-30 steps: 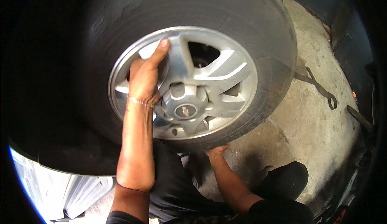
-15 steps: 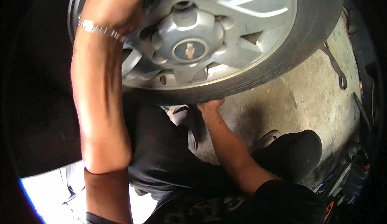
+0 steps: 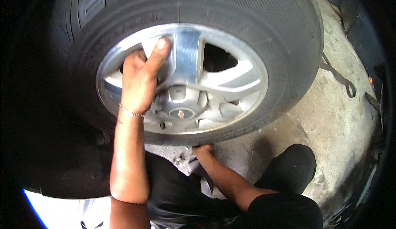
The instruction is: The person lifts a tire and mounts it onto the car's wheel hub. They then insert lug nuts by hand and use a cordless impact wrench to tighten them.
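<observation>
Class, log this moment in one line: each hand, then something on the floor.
left hand: gripping silver wheel | right hand: beneath tyre | dark strip: on floor, right of tyre

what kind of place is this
Probably a garage or repair workshop, though little of the surroundings shows: there is a large tire on a silver wheel, a stained concrete-looking floor, and a dark strip with a looped end lying there.

A dark strap with a looped end lies on the pale, stained concrete floor, near a small orange item and a dark bar.
</observation>
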Motion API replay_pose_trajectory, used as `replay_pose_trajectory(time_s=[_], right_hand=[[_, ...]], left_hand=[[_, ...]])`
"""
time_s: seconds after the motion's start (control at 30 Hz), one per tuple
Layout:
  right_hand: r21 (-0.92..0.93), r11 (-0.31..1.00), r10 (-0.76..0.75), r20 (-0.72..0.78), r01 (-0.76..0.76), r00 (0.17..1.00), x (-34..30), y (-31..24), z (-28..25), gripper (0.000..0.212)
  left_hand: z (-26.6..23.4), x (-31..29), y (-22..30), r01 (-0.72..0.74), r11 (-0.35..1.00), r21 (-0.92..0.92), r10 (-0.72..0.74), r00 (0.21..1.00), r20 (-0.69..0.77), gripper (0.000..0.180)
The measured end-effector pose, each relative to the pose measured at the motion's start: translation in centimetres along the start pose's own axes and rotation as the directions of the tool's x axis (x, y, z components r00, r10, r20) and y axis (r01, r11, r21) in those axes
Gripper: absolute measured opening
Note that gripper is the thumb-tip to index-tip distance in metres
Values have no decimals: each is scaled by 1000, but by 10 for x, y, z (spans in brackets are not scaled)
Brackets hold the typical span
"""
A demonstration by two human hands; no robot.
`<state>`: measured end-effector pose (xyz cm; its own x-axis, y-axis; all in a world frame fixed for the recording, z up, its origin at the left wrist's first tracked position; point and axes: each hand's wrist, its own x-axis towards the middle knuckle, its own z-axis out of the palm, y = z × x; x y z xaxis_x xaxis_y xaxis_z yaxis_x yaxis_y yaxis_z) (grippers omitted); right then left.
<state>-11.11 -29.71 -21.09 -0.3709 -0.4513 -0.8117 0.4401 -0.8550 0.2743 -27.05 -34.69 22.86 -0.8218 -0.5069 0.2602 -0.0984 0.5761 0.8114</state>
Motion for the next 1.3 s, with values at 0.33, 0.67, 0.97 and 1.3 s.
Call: replay_pose_trajectory(time_s=[0.33,0.67,0.97,1.3], right_hand=[[7,992,126,-109,-126,986,26,-22,-25,52],[26,988,-145,449,149,882,25,-113,14,81],[-140,942,-273,211,305,939,-21,-182,91,71],[-321,932,-147,89,168,985,-26,-180,81,69]], left_hand=[[-24,-17,-34,40,997,-61,-38,999,38,56],[-18,-30,-46,35,936,-350,-89,986,-139,78],[-22,-43,-44,229,850,-473,-314,943,-107,90],[-4,-35,-45,11,966,-258,-74,969,-236,84]])
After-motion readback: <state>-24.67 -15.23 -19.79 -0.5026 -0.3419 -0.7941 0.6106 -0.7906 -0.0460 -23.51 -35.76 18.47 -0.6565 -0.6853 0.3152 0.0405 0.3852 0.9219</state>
